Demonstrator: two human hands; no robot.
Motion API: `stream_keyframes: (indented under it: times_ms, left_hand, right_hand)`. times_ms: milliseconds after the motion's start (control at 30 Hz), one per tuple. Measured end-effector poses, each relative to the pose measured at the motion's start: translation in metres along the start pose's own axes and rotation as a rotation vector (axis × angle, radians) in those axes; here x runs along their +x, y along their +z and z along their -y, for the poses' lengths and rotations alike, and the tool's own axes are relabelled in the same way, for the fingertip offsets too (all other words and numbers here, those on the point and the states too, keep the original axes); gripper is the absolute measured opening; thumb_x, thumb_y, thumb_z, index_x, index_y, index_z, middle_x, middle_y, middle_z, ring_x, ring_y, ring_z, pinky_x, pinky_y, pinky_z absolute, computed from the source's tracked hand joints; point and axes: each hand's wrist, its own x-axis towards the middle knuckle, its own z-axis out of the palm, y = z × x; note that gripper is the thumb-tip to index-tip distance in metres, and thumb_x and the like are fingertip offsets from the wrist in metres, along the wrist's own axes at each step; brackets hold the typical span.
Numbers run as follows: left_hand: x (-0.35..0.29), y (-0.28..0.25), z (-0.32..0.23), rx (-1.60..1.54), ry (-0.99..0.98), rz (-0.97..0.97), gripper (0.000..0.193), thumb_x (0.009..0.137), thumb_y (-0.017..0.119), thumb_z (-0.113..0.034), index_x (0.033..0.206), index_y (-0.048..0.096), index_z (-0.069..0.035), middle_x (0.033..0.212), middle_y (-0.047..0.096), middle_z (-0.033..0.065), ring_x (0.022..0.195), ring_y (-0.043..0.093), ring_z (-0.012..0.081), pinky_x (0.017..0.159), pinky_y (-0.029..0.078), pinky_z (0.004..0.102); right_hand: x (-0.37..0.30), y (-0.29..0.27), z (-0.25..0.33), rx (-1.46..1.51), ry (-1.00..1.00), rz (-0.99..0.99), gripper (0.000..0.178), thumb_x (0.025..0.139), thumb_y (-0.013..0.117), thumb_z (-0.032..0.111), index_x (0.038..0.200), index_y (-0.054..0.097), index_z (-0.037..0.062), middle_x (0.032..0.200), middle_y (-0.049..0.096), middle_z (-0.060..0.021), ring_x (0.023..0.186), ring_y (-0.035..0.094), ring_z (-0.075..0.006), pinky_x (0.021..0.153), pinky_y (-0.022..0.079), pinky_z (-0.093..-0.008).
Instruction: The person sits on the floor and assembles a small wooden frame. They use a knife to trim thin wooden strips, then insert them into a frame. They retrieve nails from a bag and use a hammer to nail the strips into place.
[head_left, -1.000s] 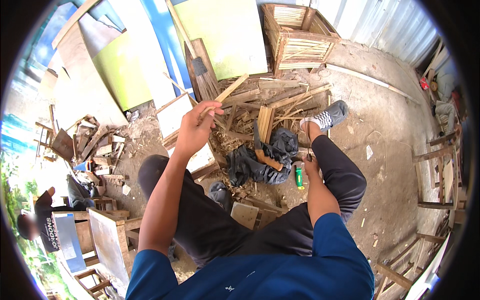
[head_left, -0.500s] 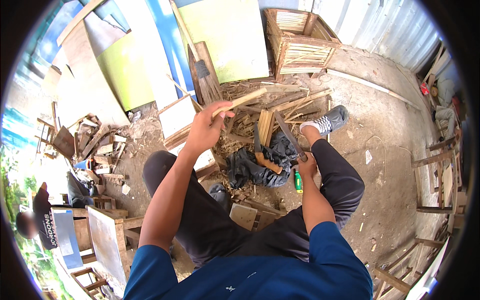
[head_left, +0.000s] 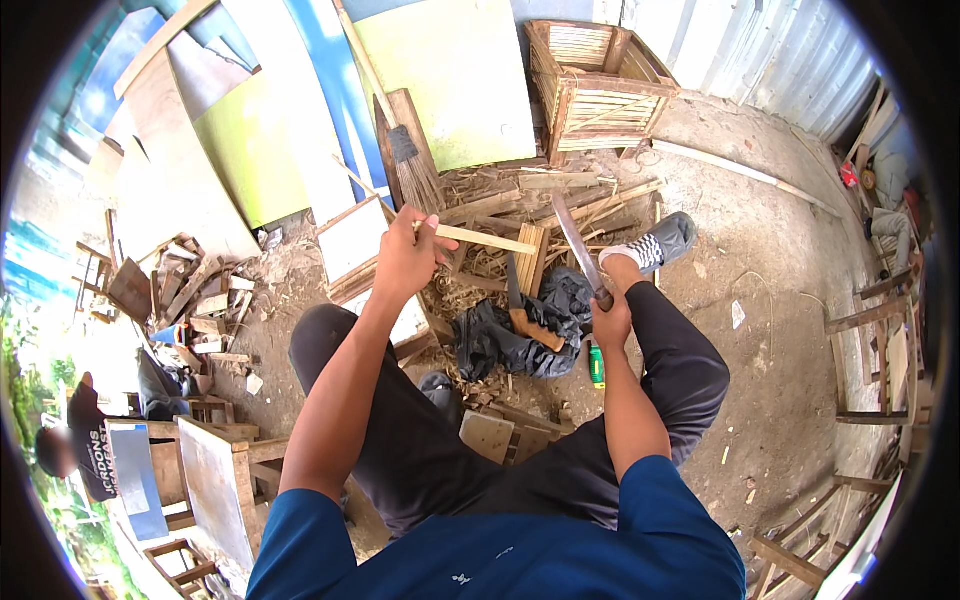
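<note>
My left hand (head_left: 408,255) is closed around one end of a thin pale wooden strip (head_left: 490,239), whose free end points right above a bundle of slats (head_left: 537,262). In my right hand (head_left: 611,322) is the handle of a machete (head_left: 577,235), the blade slanting up and away to the left. Strip and blade are apart. Between my feet, a handsaw (head_left: 537,330) with a wooden handle lies on a crumpled black plastic bag (head_left: 490,350). A green container (head_left: 597,367) stands or lies just below my right hand; I cannot tell which.
Wood scraps and shavings (head_left: 480,210) spread ahead of me. A slatted wooden crate (head_left: 610,100) stands at the back, right of a broom (head_left: 405,150) and leaning boards (head_left: 450,80). At left are a scrap pile (head_left: 205,290) and a person (head_left: 85,440); at right, wooden frames (head_left: 880,350).
The strip's free end has swung down and toward me, from pointing up and right to nearly level. My right hand and the machete have risen slightly, with the blade steeper.
</note>
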Motion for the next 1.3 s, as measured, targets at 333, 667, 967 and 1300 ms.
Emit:
stream_keyframes:
  times_ms: [333, 667, 967, 1300]
  left_hand:
    - [-0.002, -0.002, -0.002, 0.124, 0.016, 0.075, 0.017, 0.107, 0.057, -0.012, 0.113, 0.064, 0.002, 0.086, 0.079, 0.0165, 0.074, 0.076, 0.0195, 0.067, 0.058, 0.0344]
    - [-0.043, -0.070, 0.009, 0.405, 0.138, -0.054, 0.020, 0.104, 0.066, -0.017, 0.106, 0.073, 0.002, 0.085, 0.077, 0.0169, 0.075, 0.076, 0.0283, 0.069, 0.057, 0.0361]
    - [-0.083, -0.102, 0.043, 0.417, 0.259, 0.053, 0.012, 0.100, 0.068, -0.012, 0.097, 0.068, -0.001, 0.077, 0.071, 0.0182, 0.071, 0.071, 0.0394, 0.065, 0.054, 0.0456]
    - [-0.101, -0.094, 0.056, 0.436, 0.271, 0.142, 0.014, 0.101, 0.068, -0.014, 0.107, 0.061, -0.003, 0.071, 0.071, 0.0177, 0.065, 0.071, 0.0381, 0.057, 0.055, 0.0456]
  right_hand:
    - [0.005, -0.010, 0.069, 0.085, -0.194, -0.032, 0.036, 0.085, 0.083, 0.015, 0.112, 0.062, 0.0031, 0.107, 0.069, -0.0191, 0.100, 0.067, -0.0445, 0.086, 0.053, -0.0517]
    - [-0.014, -0.011, 0.133, 0.273, -0.119, 0.329, 0.041, 0.089, 0.080, 0.007, 0.112, 0.046, 0.0028, 0.089, 0.060, -0.0166, 0.084, 0.067, -0.0329, 0.075, 0.052, -0.0483]
    - [-0.090, 0.012, 0.217, 0.719, -0.176, 0.603, 0.055, 0.109, 0.059, 0.018, 0.154, 0.032, 0.0028, 0.076, 0.059, -0.0042, 0.052, 0.051, -0.0097, 0.048, 0.043, -0.0272]
    - [-0.178, 0.004, 0.274, 0.977, 0.198, 0.978, 0.048, 0.112, 0.051, 0.019, 0.160, 0.048, 0.0144, 0.075, 0.060, 0.0004, 0.059, 0.052, -0.0055, 0.054, 0.046, -0.0252]
